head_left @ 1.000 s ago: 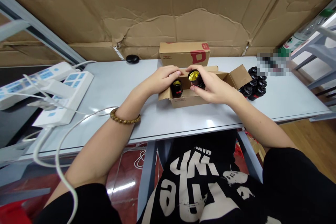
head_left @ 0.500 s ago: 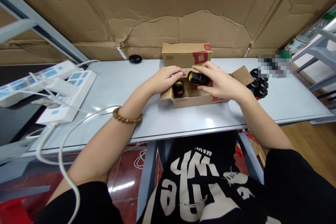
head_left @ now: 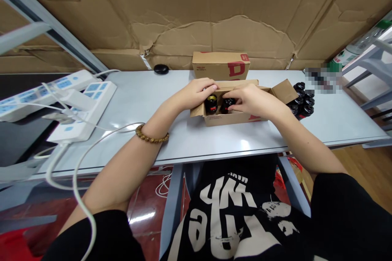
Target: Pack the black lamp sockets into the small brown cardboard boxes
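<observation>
An open cardboard box (head_left: 225,120) with red print lies lengthwise before me, its end flaps spread out. My left hand (head_left: 199,93) is curled over its back left corner, gripping the edge. Just below those fingers, inside the left end, a black cylinder (head_left: 211,105) stands upright, showing a yellow threaded mouth. My right hand (head_left: 252,100) reaches into the box and pinches a second black cylinder (head_left: 227,105), held upright beside the first. The lower parts of both cylinders are hidden by the front wall.
A closed carton (head_left: 211,67) stands behind the open box. More black cylinders (head_left: 301,100) cluster to the right. A black oval object (head_left: 161,69) lies at the back. White power strips (head_left: 82,110) with cables occupy the left; a plastic bottle (head_left: 349,52) is far right.
My right hand has lowered its black cylinder into the box and turned it from lying sideways to upright, next to the first. My left hand stays at the box's left corner.
</observation>
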`<state>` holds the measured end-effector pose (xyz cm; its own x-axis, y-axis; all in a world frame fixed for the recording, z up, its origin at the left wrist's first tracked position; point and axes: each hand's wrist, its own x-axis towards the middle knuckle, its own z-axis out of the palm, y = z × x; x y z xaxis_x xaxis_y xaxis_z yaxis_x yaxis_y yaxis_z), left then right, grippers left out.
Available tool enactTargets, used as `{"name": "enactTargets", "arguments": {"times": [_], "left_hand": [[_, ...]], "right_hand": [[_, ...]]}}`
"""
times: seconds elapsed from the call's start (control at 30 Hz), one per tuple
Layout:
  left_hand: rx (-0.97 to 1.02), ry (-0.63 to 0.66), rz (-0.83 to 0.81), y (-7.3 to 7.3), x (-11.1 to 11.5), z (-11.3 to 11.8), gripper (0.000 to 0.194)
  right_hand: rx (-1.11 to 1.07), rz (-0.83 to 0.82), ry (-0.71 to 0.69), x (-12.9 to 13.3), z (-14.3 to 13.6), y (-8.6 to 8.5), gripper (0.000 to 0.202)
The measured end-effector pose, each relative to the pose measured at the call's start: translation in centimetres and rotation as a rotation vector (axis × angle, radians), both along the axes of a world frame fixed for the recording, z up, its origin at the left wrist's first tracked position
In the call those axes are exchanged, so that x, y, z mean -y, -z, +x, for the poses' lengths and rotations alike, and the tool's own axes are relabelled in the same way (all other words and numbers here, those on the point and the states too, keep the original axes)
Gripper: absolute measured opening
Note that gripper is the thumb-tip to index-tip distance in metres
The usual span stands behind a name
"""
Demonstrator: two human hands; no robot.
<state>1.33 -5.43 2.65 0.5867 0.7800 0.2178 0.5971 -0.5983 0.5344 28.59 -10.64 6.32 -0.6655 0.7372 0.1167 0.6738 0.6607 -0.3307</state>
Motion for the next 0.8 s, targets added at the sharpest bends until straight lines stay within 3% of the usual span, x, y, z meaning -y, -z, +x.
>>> {"name": "enactTargets", "arguments": {"times": [0.13, 0.37, 0.5, 0.8], "left_hand": [[0.001, 0.009, 0.009, 0.0, -0.1, -0.1, 0.063], [0.009, 0.008, 0.028, 0.2, -0.1, -0.1, 0.061], [0.000, 0.008, 0.015, 0.1, -0.1, 0.0, 0.062], [0.016, 0.009, -0.018, 0.1, -0.1, -0.2, 0.061]], "right_hand": [[0.106, 0.005, -0.011, 0.0, -1.1, -0.3, 0.022], [0.130, 0.055, 0.064, 0.2, -2.0, 0.0, 0.047], [0.049, 0.000, 0.064, 0.0, -1.8, 0.5, 0.058], [-0.147, -0.136, 0.006, -1.4, -0.9, 1.9, 0.032]]}}
